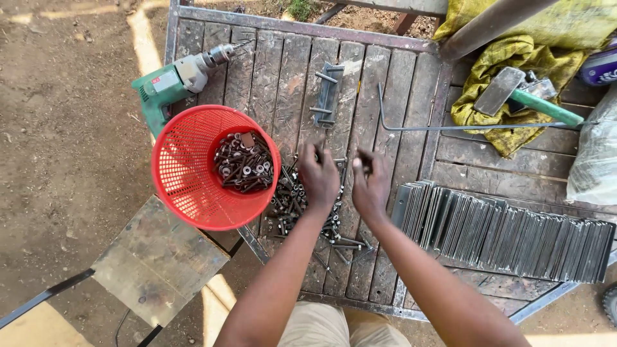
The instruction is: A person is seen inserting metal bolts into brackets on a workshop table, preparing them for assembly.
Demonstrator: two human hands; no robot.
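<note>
My left hand (319,177) and my right hand (369,185) hover side by side over a wooden pallet table (292,71), fingers pinched on small dark bolts. A pile of loose bolts and nuts (295,202) lies on the boards right under and left of my hands. Just left of the pile stands a red mesh basket (186,173) with more bolts and washers (243,164) in its bottom.
A green electric drill (177,80) lies at the table's back left corner. A bracket with bolts (326,95) and a bent rod (424,125) lie farther back. A row of grey metal plates (508,231) stands at the right. A hammer (527,96) rests on yellow cloth (508,58).
</note>
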